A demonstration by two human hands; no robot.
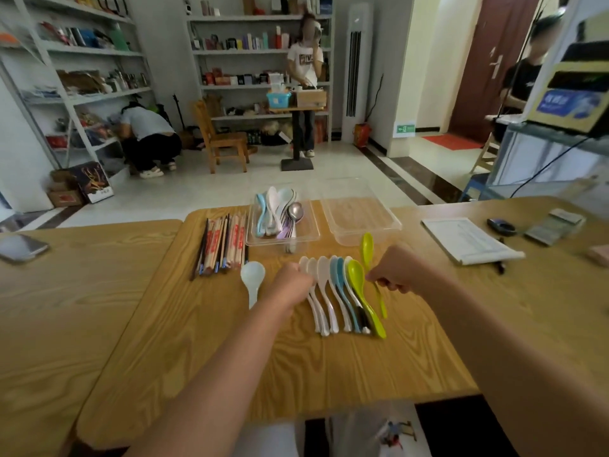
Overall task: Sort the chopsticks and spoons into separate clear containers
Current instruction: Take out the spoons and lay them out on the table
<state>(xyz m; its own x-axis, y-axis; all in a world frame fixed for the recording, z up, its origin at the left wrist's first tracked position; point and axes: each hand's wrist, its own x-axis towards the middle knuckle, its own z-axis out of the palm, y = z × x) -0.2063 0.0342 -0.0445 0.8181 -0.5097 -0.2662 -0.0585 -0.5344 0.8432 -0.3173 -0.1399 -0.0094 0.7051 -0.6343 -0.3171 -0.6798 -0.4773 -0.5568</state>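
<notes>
Left hand [293,278] is curled into a fist at the left end of the row of spoons [339,291], covering the bowl of the leftmost white one. Its fingertips are hidden behind the back of the hand, so can't tell if it actually grips a spoon or just rests on it. Right hand [395,272] is curled too, thumb and forefinger pinching the handle of the thin green spoon [366,247] around mid-length. That spoon's bowl points away toward the containers and its handle tip sticks out below the hand; whether it is lifted off the table [230,357] is unclear. The row lies side by side and overlapping, white, then blue, then a wide green one on the right, handles toward the person; exact count is hard to make out. A single pale spoon [252,278] lies apart to the left of the left hand. The chopsticks [220,242] sit in a loose bundle at the far left, just beside the left container [314,232], which holds several spoons, white, blue and metal, piled together. The right container [359,219] stands just beside it; its clear far wall is barely visible. A phone [21,247] is cut off at the left edge, and a notepad [468,239] is on the right. Background people are blurred.
</notes>
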